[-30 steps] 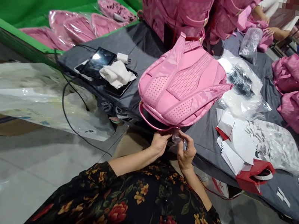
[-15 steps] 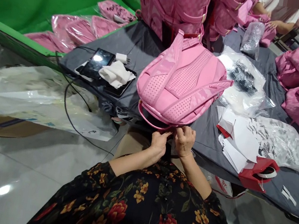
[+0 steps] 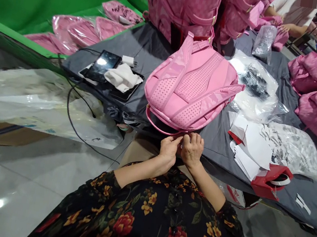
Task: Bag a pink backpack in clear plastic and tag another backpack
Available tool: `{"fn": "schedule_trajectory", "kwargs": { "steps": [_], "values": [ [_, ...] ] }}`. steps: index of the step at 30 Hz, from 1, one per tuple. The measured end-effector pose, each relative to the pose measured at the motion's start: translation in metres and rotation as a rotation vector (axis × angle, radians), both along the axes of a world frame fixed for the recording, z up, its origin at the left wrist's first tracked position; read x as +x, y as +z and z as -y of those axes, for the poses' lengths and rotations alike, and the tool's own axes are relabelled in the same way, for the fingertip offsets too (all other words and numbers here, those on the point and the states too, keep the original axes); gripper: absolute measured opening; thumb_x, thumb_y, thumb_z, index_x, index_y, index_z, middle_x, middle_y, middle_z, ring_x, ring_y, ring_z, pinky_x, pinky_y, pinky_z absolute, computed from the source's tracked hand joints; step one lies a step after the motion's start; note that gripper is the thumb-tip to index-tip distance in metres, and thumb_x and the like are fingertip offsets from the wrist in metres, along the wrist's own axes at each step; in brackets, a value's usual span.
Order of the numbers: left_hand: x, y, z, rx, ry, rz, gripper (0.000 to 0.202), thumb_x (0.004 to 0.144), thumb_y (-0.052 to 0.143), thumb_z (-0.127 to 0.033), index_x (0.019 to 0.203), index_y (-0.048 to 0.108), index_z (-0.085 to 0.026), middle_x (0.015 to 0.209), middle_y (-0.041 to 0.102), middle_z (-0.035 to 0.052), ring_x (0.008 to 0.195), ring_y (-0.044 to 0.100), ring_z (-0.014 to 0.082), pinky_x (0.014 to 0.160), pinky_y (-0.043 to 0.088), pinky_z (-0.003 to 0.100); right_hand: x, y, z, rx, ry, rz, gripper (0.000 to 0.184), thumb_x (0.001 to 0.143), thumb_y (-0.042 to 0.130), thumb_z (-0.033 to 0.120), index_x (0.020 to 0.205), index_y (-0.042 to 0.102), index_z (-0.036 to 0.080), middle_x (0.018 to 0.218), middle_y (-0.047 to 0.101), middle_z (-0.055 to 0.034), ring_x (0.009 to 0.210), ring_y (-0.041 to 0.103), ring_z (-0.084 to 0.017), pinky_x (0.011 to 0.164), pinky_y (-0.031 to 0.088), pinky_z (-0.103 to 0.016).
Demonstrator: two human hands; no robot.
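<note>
A pink backpack lies back-panel up on the grey table, its lower edge hanging over the near table edge. My left hand and my right hand are pressed together just under that edge, fingers pinched on a small piece at the backpack's bottom. What exactly is pinched is too small to make out. My arms come out of a dark flowered dress.
Left of the backpack lie a tablet with cable and a white cloth. To the right are plastic bags, white paper tags and a red tape holder. Pink backpacks are stacked behind; another person sits far right.
My right hand has moved left and closed against my left hand at the backpack's lower edge; a second ago its fingers were spread holding a thin clear piece.
</note>
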State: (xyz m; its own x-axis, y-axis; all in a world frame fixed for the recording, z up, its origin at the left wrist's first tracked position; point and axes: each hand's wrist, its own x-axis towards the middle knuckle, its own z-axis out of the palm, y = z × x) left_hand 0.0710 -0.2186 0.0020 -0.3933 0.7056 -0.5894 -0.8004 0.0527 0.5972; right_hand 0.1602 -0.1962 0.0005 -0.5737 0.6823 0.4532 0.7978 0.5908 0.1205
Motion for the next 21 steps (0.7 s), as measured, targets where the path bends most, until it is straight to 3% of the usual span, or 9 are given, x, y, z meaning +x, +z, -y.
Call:
{"fn": "schedule_trajectory", "kwargs": {
  "steps": [6,11,17,21],
  "values": [
    [-0.006,0.002,0.013,0.109,-0.009,-0.097,0.036,0.048,0.093,-0.032,0.075,0.076,-0.015,0.08,0.076,0.0036,0.079,0.065,0.0156,0.082,0.051,0.031,-0.001,-0.009,-0.008,0.082,-0.03,-0.153,0.021,0.102,0.053,0.023,0.083,0.063,0.021,0.089,0.062,-0.0081,0.088,0.048,-0.022,0.076,0.028,-0.035],
    [-0.005,-0.012,0.019,0.102,-0.016,-0.126,0.028,0.057,0.089,-0.031,0.074,0.073,-0.017,0.077,0.073,0.0008,0.082,0.066,0.0154,0.088,0.052,0.031,-0.001,-0.002,-0.007,0.016,-0.029,-0.199,0.026,0.105,0.05,0.021,0.081,0.061,0.021,0.083,0.063,-0.0053,0.082,0.051,-0.02,0.076,0.029,-0.035],
    [0.003,-0.02,-0.005,0.182,-0.214,0.268,0.035,0.058,0.094,-0.035,0.082,0.076,-0.017,0.097,0.078,0.0087,0.102,0.071,0.0246,0.094,0.056,0.038,-0.002,0.011,-0.007,-0.206,-0.096,-0.331,0.016,0.099,0.056,0.025,0.084,0.06,0.021,0.081,0.063,-0.0033,0.081,0.054,-0.02,0.075,0.033,-0.033],
    [0.004,-0.025,-0.008,0.214,-0.221,0.239,0.05,0.047,0.101,-0.039,0.086,0.078,-0.018,0.1,0.079,0.0077,0.102,0.072,0.0237,0.094,0.056,0.037,0.004,0.013,-0.01,-0.424,-0.093,-0.581,0.02,0.096,0.055,0.028,0.076,0.056,0.022,0.075,0.061,-0.0003,0.077,0.054,-0.018,0.075,0.039,-0.031]
  ]
}}
